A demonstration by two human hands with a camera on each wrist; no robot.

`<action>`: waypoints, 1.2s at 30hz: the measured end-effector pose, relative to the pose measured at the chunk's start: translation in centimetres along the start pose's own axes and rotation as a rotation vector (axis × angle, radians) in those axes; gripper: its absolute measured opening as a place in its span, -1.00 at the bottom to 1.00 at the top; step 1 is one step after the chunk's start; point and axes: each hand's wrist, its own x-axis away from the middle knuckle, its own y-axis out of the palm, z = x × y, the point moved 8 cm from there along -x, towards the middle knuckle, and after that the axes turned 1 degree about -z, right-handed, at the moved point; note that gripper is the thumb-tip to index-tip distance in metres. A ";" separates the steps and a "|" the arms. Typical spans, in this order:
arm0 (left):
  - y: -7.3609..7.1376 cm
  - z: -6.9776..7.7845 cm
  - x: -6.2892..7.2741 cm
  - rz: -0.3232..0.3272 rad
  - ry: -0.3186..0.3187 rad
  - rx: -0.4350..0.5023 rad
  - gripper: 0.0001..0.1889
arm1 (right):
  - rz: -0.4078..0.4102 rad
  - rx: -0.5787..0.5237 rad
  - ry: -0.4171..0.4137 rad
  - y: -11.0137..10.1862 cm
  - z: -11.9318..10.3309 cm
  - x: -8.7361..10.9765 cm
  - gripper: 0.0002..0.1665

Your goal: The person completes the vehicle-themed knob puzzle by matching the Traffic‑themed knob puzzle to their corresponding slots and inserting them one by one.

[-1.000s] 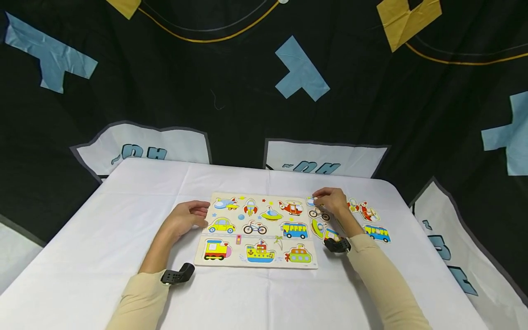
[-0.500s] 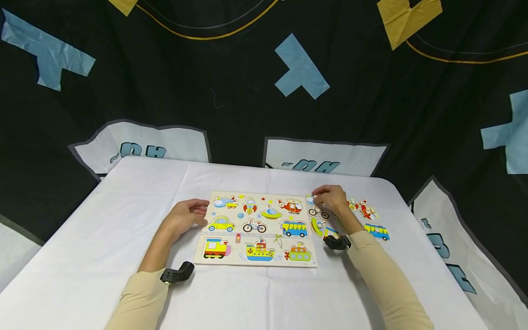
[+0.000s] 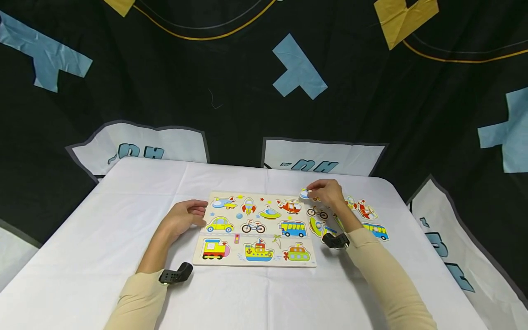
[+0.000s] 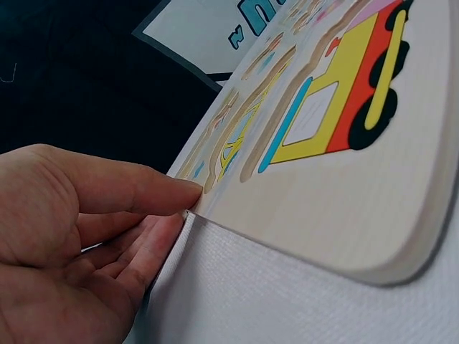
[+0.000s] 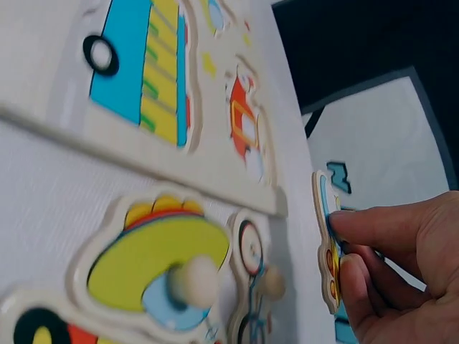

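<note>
A wooden puzzle board (image 3: 255, 263) lies flat, with vehicle pictures in shaped recesses. My left hand (image 3: 184, 219) rests at its left edge. In the left wrist view the thumb (image 4: 172, 197) touches the board's edge, and the other fingers sit loosely bent beside it. Past the board's far right corner, my right hand (image 3: 328, 195) pinches an airplane puzzle piece (image 3: 304, 193) between thumb and fingers. That airplane piece (image 5: 326, 244) stands edge-on in the right wrist view, raised above the white cloth. Just below this hand lie a bicycle piece (image 3: 317, 212) and a flying saucer piece (image 3: 316, 227).
Farther right lie a bus piece (image 3: 376, 231), a helicopter piece (image 3: 366, 210) and a rocket piece (image 3: 351, 203), partly behind the right wrist. A round knob (image 5: 197, 282) stands up from the saucer piece. Black cloth (image 3: 231, 114) hangs behind the white-covered table (image 3: 231, 298).
My right hand has lifted the airplane piece and moved slightly away from me and to the left, baring more of the bicycle piece. The left hand stays at the board's edge.
</note>
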 end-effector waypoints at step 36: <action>0.0 0.0 0.2 -0.016 0.008 0.027 -0.31 | -0.156 -0.096 -0.200 13.0 -11.7 2.9 -0.87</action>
